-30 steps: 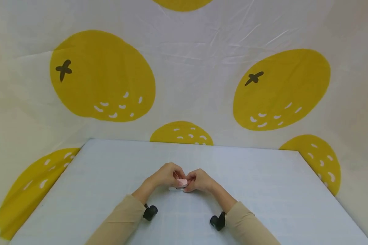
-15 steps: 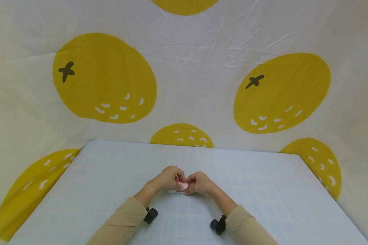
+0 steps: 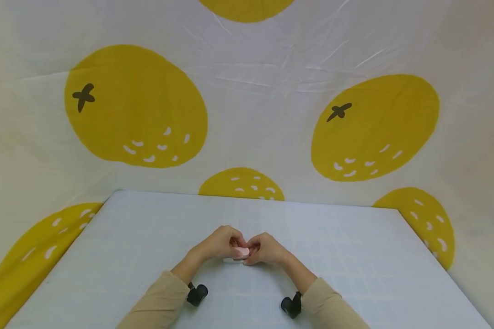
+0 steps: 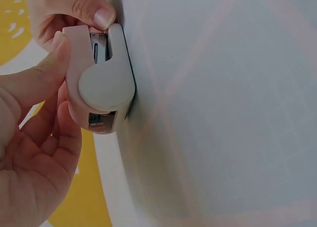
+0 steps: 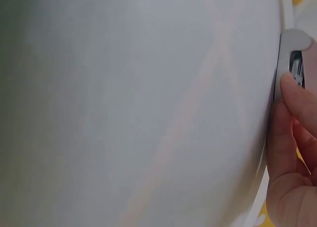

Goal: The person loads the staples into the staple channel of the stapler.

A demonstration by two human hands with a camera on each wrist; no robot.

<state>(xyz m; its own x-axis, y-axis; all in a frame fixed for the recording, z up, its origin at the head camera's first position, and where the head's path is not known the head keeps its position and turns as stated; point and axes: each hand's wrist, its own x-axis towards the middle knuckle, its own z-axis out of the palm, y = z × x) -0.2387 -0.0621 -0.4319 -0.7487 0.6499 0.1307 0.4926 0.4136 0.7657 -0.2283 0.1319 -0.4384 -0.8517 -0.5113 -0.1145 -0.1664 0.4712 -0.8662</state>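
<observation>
A small stapler [image 3: 242,252] with a pink upper part and a pale grey base stands on the table in front of both hands. My left hand [image 3: 220,243] pinches the pink upper part [image 4: 77,83] between thumb and fingers. From the other side, my right hand [image 3: 266,249] grips the front end of the grey base [image 5: 293,38], its thumb on the inside by the metal. The upper part is raised from the base at the front, and a metal staple channel [image 4: 99,46] shows in the gap. The fingertips of both hands nearly meet.
A pale checked cloth covers the table [image 3: 346,256]. Behind it hangs a white curtain [image 3: 259,105] printed with large yellow fruits. Small black cameras sit at the left wrist [image 3: 197,294] and the right wrist [image 3: 291,305].
The head view has shifted slightly, so hands and table appear a little lower. Both hands keep their hold on the stapler, with only slight finger movement.
</observation>
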